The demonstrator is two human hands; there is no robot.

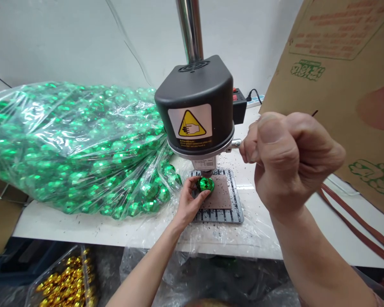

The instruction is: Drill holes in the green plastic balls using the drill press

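Observation:
Between the thumb and fingers of my left hand (192,197) is a shiny green faceted ball (206,184). It sits right under the spindle end (207,173) of a small bench machine that looks like a drill press (195,98). A brown square board (222,196) lies beneath the ball on the machine's slotted metal base (237,209). My right hand (288,157) is closed in a fist on the machine's lever (236,144), a metal rod that shows only at its inner end. The contact between spindle and ball is partly hidden.
A clear plastic bag (83,145) full of green faceted balls fills the left of the white table (99,230). At lower left is a clear container (67,279) of gold balls. A cardboard box (333,85) stands right, near brown straps (355,226). Dark shavings litter the base.

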